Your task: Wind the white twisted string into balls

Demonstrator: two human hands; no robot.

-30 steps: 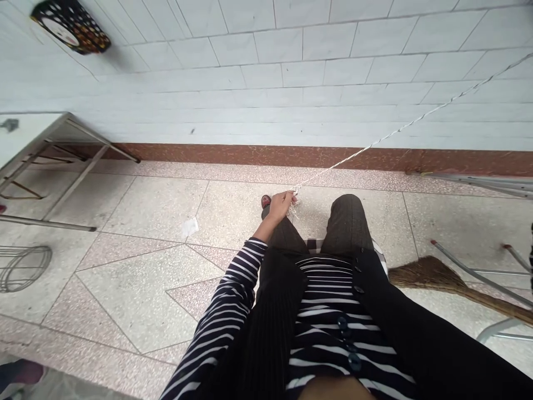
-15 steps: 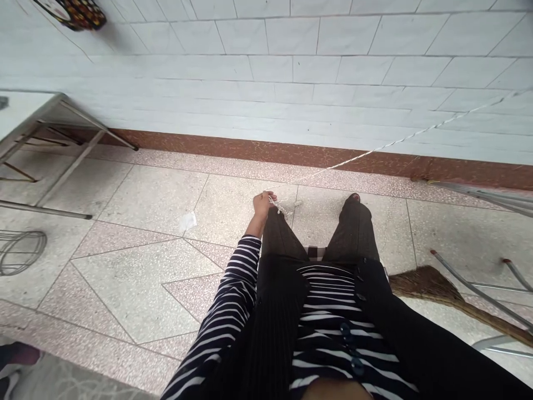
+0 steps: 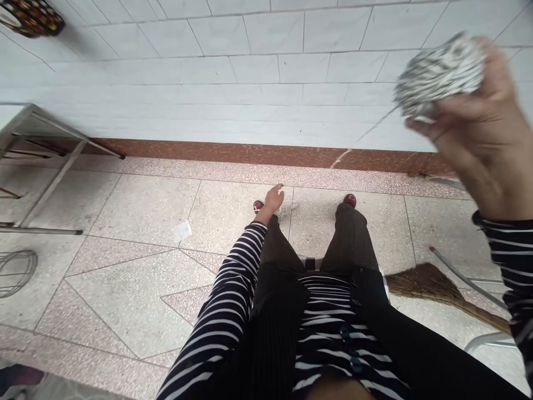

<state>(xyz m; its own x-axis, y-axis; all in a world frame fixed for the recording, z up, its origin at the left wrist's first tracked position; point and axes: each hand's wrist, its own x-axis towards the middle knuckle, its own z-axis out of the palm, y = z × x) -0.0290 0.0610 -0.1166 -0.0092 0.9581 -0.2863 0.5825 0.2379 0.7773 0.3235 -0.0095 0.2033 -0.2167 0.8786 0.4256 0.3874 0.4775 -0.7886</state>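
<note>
Gripped the ball of twine [image 3: 441,75] in the curled fingers of the right hand [image 3: 485,130], high before the tiled wall [image 3: 266,103], judged it light, slightly yielding, best cupped around its windings, and could not tell the low left hand's [image 3: 273,199] grip.

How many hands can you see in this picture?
2. The left hand appears beside the left shoe; the right hand, at upper right, holds a wound bundle of pale cord. No other hands show.
</note>
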